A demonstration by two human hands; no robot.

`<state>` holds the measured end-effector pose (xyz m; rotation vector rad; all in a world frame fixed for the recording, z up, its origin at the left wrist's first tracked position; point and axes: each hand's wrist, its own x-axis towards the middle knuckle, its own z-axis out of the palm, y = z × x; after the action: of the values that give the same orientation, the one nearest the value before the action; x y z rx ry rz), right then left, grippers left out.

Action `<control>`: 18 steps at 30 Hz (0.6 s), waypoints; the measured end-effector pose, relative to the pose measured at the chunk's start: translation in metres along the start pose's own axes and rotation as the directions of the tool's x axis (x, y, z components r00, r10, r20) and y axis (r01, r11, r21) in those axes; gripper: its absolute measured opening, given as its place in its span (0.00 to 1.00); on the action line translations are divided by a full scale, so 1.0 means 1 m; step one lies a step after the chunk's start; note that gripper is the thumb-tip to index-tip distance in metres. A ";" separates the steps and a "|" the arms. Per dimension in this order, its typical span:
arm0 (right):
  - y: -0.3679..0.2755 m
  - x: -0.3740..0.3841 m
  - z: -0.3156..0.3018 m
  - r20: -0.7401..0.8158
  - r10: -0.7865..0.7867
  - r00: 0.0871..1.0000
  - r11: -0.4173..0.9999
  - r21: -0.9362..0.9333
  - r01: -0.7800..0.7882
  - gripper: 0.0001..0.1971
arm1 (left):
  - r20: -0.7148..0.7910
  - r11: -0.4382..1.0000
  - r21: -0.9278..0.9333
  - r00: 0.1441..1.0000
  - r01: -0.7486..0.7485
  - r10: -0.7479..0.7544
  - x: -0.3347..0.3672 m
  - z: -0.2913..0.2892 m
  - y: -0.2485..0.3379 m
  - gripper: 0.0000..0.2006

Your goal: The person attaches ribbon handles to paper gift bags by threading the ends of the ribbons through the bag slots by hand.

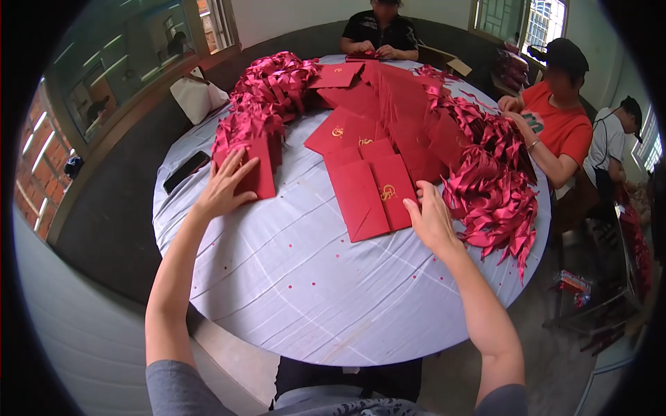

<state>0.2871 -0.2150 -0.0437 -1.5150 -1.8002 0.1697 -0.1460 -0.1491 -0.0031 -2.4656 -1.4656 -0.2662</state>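
While the left hand (229, 182) lies with its fingers extended and spread across a red envelope (261, 173) at left of centre, its thumb reaches along the lower part of that envelope; the hand is unclenched, resting over the paper. In the right half of the frame, the right hand (433, 216) is at the right edge of the front red envelopes (355, 197), its thumb at the edge and its fingers loosely bent; whether it pinches the paper or merely touches it, I cannot tell. These front envelopes overlap near the centre of the frame, one showing a slanting flap, another a gold emblem (388, 192).

Above them, more red envelopes (409, 93) spread in an overlapping heap toward the top centre. A pile of glossy red ribbons (274, 80) stretches from the upper centre down to the left hand, and a second ribbon pile (494, 191) runs down the right side, just beside the right hand. All of this lies on a round desk (361, 312) under a pale, creased cover, with small red dots scattered in the lower middle.

A dark phone (186, 172) lies near the left rim, and a white bag (194, 97) sits at upper left. At top centre, a person in black (381, 31) has both hands near red pieces; at upper right, a person in a red-orange shirt (565, 125) reaches toward the ribbons.
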 end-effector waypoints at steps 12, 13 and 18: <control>0.009 0.002 0.004 -0.020 0.119 0.993 0.991 0.066 -0.118 0.22 | -0.242 0.992 -0.068 0.962 0.110 -0.123 0.004 0.007 0.060 0.22; 0.007 0.004 0.001 -0.021 0.129 0.991 0.990 0.068 -0.127 0.22 | -0.269 0.989 -0.113 0.955 0.094 -0.122 0.007 0.009 0.062 0.22; 0.009 0.010 -0.005 0.101 0.236 0.966 0.901 0.351 -0.257 0.20 | -0.329 0.941 -0.325 0.944 -0.095 -0.019 0.032 -0.009 0.116 0.21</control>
<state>0.2970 -0.2052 -0.0405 -1.4717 -1.5085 0.6401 -0.0292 -0.1784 0.0000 -2.5349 -1.3136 -0.9452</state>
